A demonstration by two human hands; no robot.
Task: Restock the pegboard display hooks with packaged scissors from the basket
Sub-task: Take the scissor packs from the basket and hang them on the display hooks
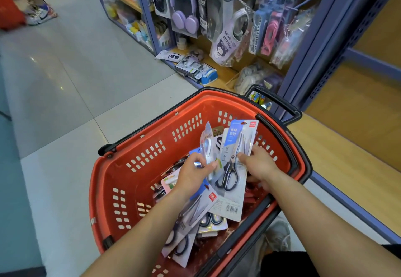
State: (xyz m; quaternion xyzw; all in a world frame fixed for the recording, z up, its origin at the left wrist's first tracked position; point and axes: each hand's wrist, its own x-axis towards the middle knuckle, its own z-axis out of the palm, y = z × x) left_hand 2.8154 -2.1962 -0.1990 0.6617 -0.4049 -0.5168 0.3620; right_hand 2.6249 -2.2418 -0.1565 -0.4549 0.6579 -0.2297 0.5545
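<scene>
Left hand (pixel 193 172) pinches one scissors pack (pixel 207 146), right hand (pixel 259 163) another; headphone boxes (pixel 184 9) apparently crowd hooks (pixel 308 2).

2 bare forearms reach forward and down, side by side. The left hand (pixel 195 173) pinches a small scissors pack (pixel 206 141); the right hand (pixel 259 163), fingers curled, grips a larger scissors pack (pixel 232 198).

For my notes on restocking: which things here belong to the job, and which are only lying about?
Job: red basket, black-handled scissors pack in the right hand, white scissors pack in the left hand, display hooks.
Lying about: purple headphones, blue tape dispenser, pink cable packs.
</scene>
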